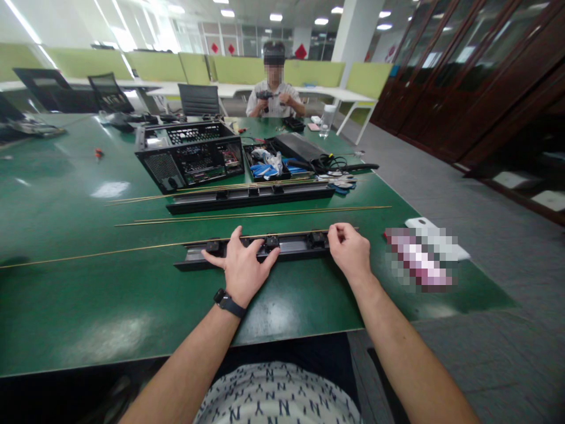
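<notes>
A black channel-shaped rail (295, 254) with dark blocks set along it lies in front of me on the green table. My left hand (242, 260) rests across its middle with fingers spread, touching the rail near a black block (272, 241). At the rail's right end my right hand (348, 247) is closed in a pinch; what sits between the fingertips is hidden. A thin brass-coloured rod (101, 254) runs along the rail's far edge and out past its left end. Another block (316, 238) sits just left of my right hand.
Two loose rods (265, 214) lie beyond the rail, then a second black rail (251, 197). Farther back are an open computer case (189, 156), a tray with gloves (269, 165) and cables. A white box (436, 238) lies right. Across the table a person (274, 94) holds a power drill.
</notes>
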`<state>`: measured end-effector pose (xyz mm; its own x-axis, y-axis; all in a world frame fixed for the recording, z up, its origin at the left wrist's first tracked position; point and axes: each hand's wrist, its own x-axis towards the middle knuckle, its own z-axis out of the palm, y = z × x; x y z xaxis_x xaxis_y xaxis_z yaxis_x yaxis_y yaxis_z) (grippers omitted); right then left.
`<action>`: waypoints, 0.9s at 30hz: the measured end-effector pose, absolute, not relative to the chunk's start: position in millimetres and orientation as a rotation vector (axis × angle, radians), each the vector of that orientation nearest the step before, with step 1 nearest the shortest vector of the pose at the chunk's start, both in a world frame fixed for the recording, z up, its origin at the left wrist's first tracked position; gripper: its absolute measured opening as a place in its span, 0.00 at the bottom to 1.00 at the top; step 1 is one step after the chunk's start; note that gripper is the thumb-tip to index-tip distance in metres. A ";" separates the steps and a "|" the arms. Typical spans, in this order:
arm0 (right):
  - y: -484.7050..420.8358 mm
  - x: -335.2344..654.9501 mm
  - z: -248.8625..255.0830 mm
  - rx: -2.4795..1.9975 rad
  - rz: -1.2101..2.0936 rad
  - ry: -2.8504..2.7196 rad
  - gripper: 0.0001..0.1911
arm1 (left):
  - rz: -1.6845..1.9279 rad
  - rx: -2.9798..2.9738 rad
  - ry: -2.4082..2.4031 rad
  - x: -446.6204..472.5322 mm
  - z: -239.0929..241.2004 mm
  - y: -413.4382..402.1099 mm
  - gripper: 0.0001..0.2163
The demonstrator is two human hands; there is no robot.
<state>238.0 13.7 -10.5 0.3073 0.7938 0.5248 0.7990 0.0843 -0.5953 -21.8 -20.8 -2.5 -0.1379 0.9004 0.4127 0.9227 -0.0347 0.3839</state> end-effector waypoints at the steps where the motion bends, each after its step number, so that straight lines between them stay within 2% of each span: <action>1: 13.8 238.3 -10.3 -1.686 -0.016 -1.449 0.19 | -0.915 -2.039 -2.153 -21.7 -2.5 -20.8 0.15; 27: 14.3 239.6 -11.0 -1.673 -0.016 -1.496 0.19 | -0.984 -2.033 -2.098 -22.3 -6.9 -19.6 0.13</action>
